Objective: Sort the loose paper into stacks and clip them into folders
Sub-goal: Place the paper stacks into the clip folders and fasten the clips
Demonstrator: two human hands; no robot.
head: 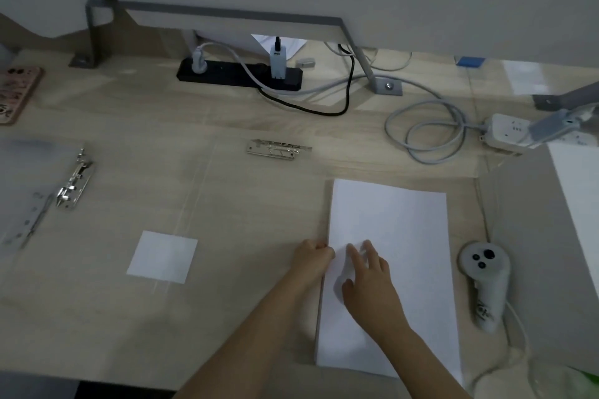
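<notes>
Both hands on paper stack; left hand at its edge

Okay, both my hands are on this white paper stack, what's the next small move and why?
Probably peel up the top sheets at the left edge. The left hand is curled at the edge of the paper stack while the right hand lies flat on top, pinning it. Nothing is lifted yet, and the transparent folder with its metal clip lies open just to the left.
</notes>
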